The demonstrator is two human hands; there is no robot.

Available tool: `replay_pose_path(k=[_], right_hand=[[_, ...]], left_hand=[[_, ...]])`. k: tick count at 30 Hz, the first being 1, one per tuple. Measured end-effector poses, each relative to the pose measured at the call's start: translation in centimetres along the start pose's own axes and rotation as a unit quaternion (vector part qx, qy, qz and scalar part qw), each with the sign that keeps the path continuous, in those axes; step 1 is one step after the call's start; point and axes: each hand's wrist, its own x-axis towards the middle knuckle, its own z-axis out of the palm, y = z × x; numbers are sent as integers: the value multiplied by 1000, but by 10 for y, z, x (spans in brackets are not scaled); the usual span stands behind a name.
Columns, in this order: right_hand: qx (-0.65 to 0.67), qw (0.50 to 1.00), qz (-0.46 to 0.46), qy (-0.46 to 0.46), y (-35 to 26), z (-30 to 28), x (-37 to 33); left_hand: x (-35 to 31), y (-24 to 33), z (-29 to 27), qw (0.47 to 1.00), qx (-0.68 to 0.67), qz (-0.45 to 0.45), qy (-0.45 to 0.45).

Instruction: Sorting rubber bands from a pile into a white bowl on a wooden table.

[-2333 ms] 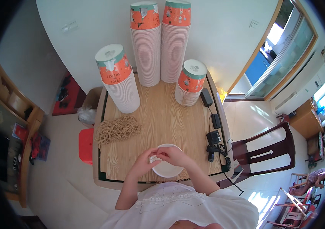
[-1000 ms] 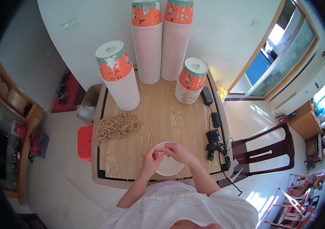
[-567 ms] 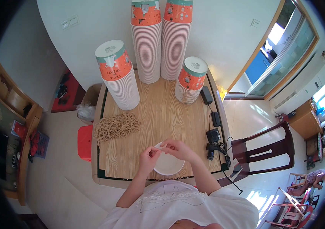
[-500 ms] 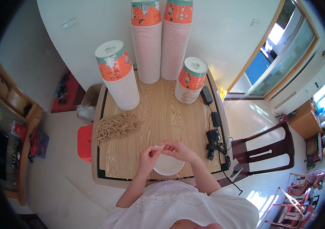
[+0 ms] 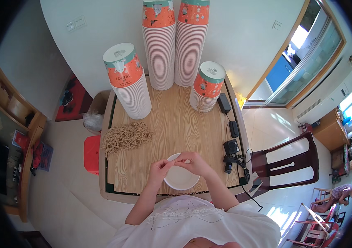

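Note:
A white paper bucket [image 5: 179, 189] stands at the near edge of the table, its mouth up and its pale inside showing. My left hand [image 5: 157, 171] is at the bucket's left side, thumb and forefinger pinched together. From the right, my right hand [image 5: 194, 163] reaches over the rim, also in a pinch. The fingertips of both meet above the far part of the mouth. Whatever they hold is too small to make out. A tangled heap of tan cord pieces [image 5: 127, 138] lies to the left of the hands.
Tall stacks of nested buckets, a left one [image 5: 130, 91] and two at the back [image 5: 159, 58], stand upside down on the wooden table [image 5: 171, 124]. A shorter stack [image 5: 207, 87] has cord about it. Black adapters and cables [image 5: 231, 146] line the right edge. A dark chair [image 5: 287, 165] stands beyond.
The bucket has shifted slightly to the left, and more of its far rim shows between my hands. Both hands stay pinched close together, their fingers only slightly moved.

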Motion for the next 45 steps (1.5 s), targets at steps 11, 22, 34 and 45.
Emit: replay_pose_path(k=[11,22,34,45], right_hand=[[1,999,36,13,-3,4,1],[9,996,91,-23,3,3,0],[-24,992,123,-25,6,1,2],[30,999,42,17,6,2,0]], left_hand=[[4,-8,2,998,-10,60,30],[4,-11,5,991,68,98,52],[3,-11,7,988,96,108,49],[-2,-2,8,996,17,51,73]])
